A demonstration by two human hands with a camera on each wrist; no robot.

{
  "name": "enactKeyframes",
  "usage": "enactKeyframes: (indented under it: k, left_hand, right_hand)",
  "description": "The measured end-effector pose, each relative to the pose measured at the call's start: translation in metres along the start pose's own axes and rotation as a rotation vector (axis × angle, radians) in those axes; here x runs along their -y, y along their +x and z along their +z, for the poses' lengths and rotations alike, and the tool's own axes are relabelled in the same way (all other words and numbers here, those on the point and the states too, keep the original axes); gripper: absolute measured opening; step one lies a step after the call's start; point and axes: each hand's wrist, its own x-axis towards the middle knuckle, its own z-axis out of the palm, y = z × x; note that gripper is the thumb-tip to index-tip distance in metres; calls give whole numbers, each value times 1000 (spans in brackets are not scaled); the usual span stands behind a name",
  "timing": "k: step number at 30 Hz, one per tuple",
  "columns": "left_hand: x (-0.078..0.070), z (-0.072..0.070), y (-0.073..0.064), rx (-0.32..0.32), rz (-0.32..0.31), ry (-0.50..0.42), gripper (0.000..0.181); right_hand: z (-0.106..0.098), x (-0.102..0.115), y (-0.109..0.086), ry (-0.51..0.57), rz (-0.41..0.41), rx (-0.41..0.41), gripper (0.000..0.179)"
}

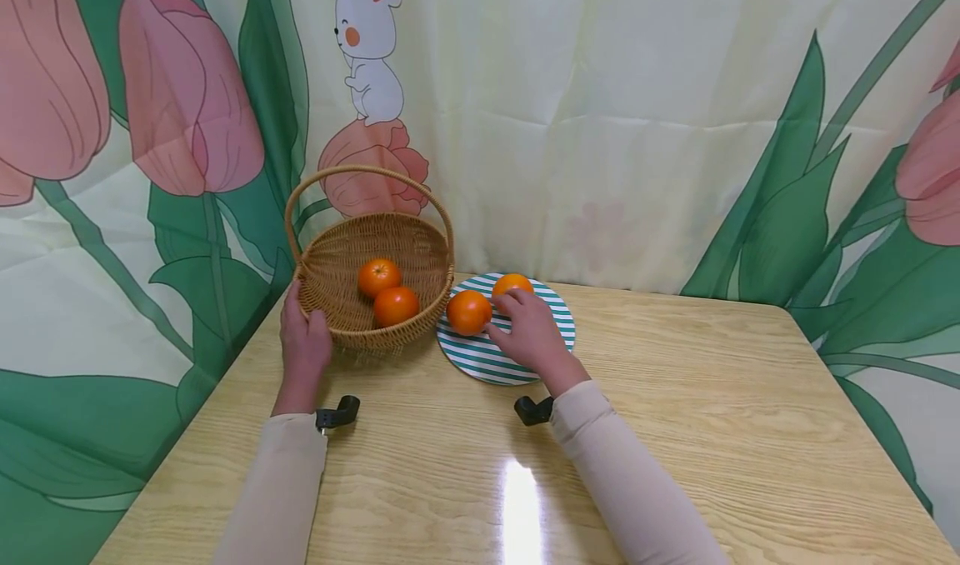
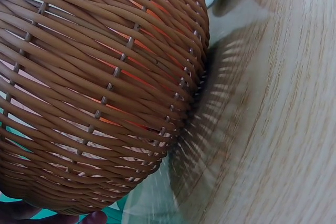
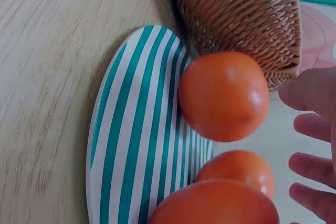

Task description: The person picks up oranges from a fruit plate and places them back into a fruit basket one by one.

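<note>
My left hand (image 1: 306, 344) grips the left rim of a brown wicker basket (image 1: 337, 252), which has a tall arched handle. Two oranges, a rear one (image 1: 378, 277) and a front one (image 1: 396, 307), lie inside it. To its right is a round plate (image 1: 480, 367) with green and white stripes. My right hand (image 1: 534, 336) hovers over this plate, fingers spread and holding nothing. Close to its fingertips are an orange at the left (image 1: 468, 312) and another behind (image 1: 513, 284). The right wrist view shows a third orange (image 3: 218, 205) on the plate, hidden by my hand in the head view.
The light wooden table (image 1: 720, 398) carries everything and has a bright glare patch near its front. Behind it hangs a curtain (image 1: 615, 132) printed with tulips and a rabbit. The basket stands close to the curtain and beside the plate.
</note>
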Motion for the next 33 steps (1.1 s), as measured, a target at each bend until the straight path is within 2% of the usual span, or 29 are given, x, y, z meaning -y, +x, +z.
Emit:
enactKeyframes:
  k: [8, 21, 33]
  left_hand:
    - [-2, 0, 0, 1, -5, 6, 58]
    - [-3, -1, -2, 10, -28, 1, 59]
    - [-5, -1, -3, 21, -44, -14, 58]
  right_hand:
    - [1, -10, -6, -48, -6, -6, 40]
    - [-1, -22, -19, -60, 109, 126, 52]
    - [-2, -28, -26, 6, 177, 209, 60]
